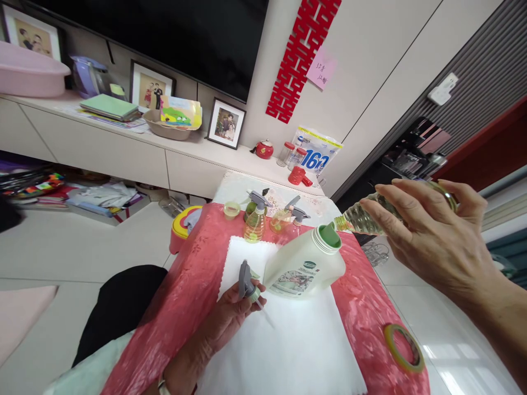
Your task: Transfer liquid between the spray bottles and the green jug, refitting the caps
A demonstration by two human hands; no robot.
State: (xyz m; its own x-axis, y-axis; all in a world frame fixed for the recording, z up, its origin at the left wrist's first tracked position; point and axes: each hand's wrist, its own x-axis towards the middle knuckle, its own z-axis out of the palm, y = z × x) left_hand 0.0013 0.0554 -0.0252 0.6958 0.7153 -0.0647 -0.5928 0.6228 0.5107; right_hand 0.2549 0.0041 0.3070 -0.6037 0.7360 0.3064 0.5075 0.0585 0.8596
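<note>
My left hand grips a grey spray trigger head by its collar, with the thin dip tube pointing down to the right. My right hand is wrapped round a clear ribbed bottle, tipped nearly level. The bottle's mouth is at the green-lined opening of a large pale green detergent jug. Whether liquid is flowing I cannot make out. The jug stands on a white sheet, just beyond my left hand. Behind it is a spray bottle of yellowish liquid, near several other small bottles.
Red plastic film covers the table under the sheet. A roll of yellow tape lies at the right edge. A small bowl sits at the back left. Beyond, a cabinet holds framed photos, a red teapot and glass jars.
</note>
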